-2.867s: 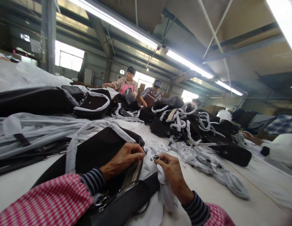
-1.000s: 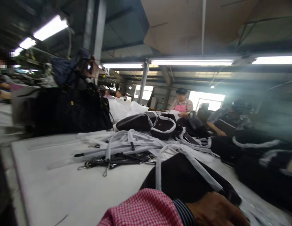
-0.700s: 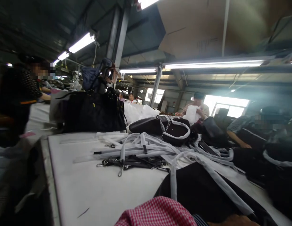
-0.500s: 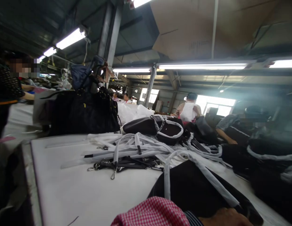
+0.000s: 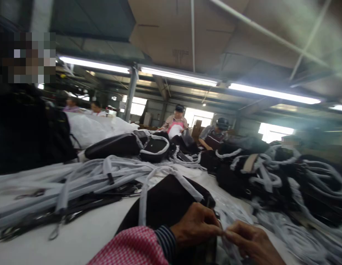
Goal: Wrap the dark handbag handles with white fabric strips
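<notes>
In front of me lies a black handbag (image 5: 166,198), its arched handle (image 5: 143,202) wrapped in white material. My left hand (image 5: 197,225), in a pink checked sleeve with a striped cuff, rests at the bag's right edge, fingers closed in a pinch. From the right, my right hand (image 5: 250,241) meets it fingertip to fingertip, also pinching. What sits between the fingertips is too small to make out. Pale, see-through wrapping (image 5: 231,213) lies just behind and below the right fingers.
Left of the bag, white-wrapped straps (image 5: 90,180) and black straps with metal clips (image 5: 53,232) spread over the white table (image 5: 85,243). More black bags (image 5: 112,145) stand behind. Bags with wrapped handles (image 5: 267,176) pile up at right. Several people work farther back.
My view has swung right and moved closer to the bag. My right hand has come into view and met my left hand at the bag's right edge.
</notes>
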### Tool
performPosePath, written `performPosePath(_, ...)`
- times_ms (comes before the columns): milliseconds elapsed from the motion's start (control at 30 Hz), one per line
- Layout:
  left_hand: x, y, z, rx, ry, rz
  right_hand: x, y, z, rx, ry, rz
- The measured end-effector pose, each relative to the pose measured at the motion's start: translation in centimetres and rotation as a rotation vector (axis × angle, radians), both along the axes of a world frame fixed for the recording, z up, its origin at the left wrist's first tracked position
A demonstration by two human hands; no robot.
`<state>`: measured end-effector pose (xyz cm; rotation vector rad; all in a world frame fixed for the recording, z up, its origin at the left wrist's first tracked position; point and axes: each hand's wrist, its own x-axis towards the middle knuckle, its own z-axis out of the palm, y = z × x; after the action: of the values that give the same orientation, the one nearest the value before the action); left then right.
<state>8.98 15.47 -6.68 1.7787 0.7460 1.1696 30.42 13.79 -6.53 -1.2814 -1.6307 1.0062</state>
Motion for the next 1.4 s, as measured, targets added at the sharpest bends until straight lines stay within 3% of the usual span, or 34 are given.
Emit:
performPosePath(167, -0.1, -0.6, 1.3, -0.153, -0.025, 0.078, -1.3, -0.4, 1.8, -0.171, 0.205, 0.007)
performPosePath(333, -0.7, 0.4, 1.1, -0.247, -0.042, 0.037, -2.1, -0.3, 3.6, 0.009, 0.177, 0.010)
performPosePath(500, -0.7, 0.5, 1.1, -0.241, -0.057, -0.010, -3.1, -1.8, 3.9, 0.115, 0.184, 0.164)
performPosePath(700, -0.7, 0.4, 1.0, -0.294, -0.204, 0.044, -3.6, -3.8, 4.0, 0.179, 0.061, 0.336)
performPosePath(833, -0.8, 0.3, 0.8, -0.292, -0.210, 0.019, -2.9, -3.1, 3.8, 0.213, 0.082, 0.173)
performPosePath(967, -0.8, 0.1, 0.8, -0.275, -0.123, -0.136, -2.6, -2.1, 3.3, 0.232, 0.116, 0.028)
performPosePath(1133, -1.1, 0.0, 1.0, -0.278, -0.043, -0.245, -3.0, -2.0, 2.5, 0.292, 0.096, 0.021)
performPosePath(1267, -1.2, 0.1, 1.3, -0.350, -0.064, -0.218, -3.1, -1.9, 2.0, 0.297, 0.084, 0.043)
performPosePath(1400, -1.4, 0.3, 1.0, -0.287, 0.031, -0.217, -3.1, -2.0, 1.9, 0.239, 0.135, 0.053)
